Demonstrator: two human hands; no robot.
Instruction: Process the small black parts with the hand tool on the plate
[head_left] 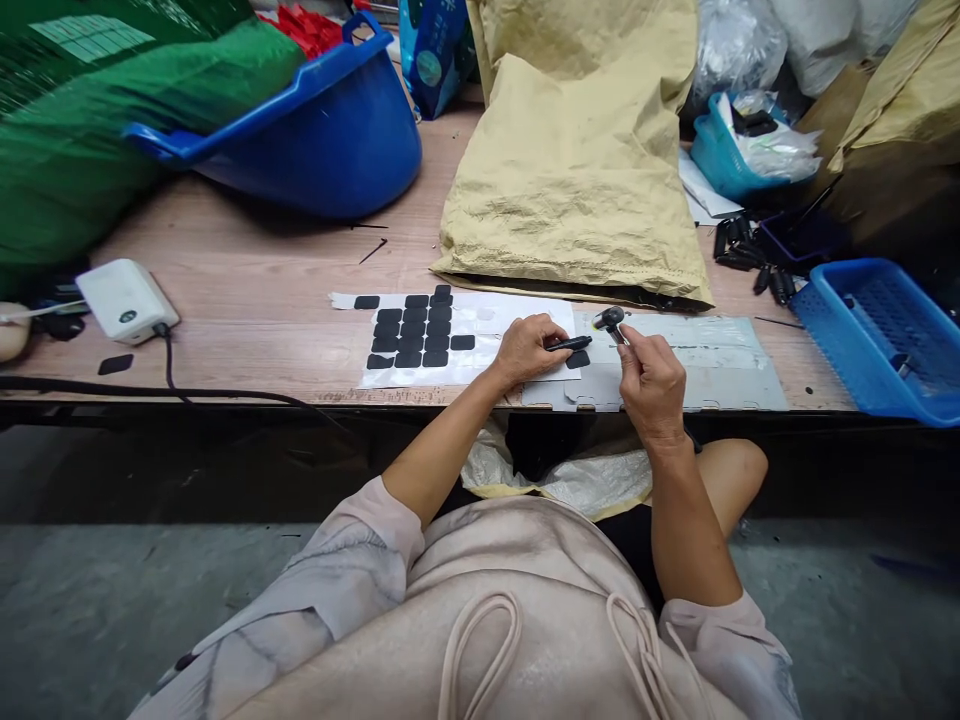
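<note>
The left hand is gripping a slim black rod between thumb and fingers, its free end pointing right over a lone black patch; whether the two are touching, I cannot tell. The right hand is closing firmly around the handle of a small hammer-like tool, whose dark rounded head is standing just right of and above the rod's tip. Under the left hand, a white sheet is bearing rows of rounded-square black patches and overlapping a grey, scuffed board. A tan woven sack is lying behind them. At the back, a printed blue bag is showing pale markings too small to read, and a pale printed panel on the green sack is blurring beyond reading. A blue plastic basin is leaning beside that sack, and a blue basket is sitting at the right.
</note>
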